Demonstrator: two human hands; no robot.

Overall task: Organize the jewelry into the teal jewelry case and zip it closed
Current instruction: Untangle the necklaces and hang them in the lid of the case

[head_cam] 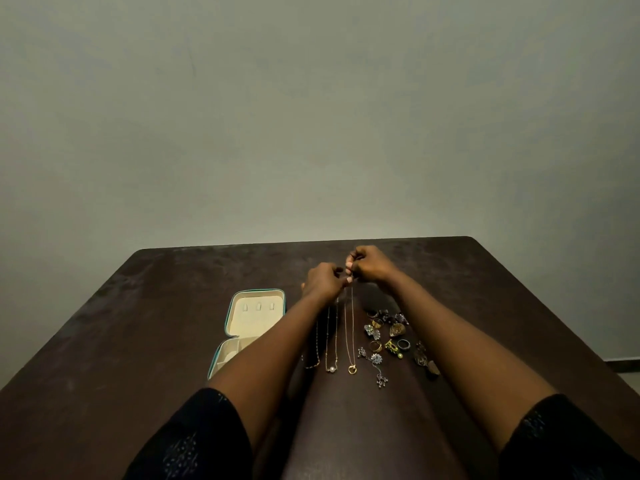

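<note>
The jewelry [397, 329] lay on the dark table [166, 306], just right of the open teal jewelry case [254, 325]. Both hands had their fingers curled in tight. The left hand [323, 280] and the right hand [369, 266] each pinched the top end of the thin gold necklace [352, 369]. Its pendant lay right beside the pearl necklace [331, 368]. The chain looked very thin. I think a quick pull could knot it, or catch the chains beside it and drag them along.
</note>
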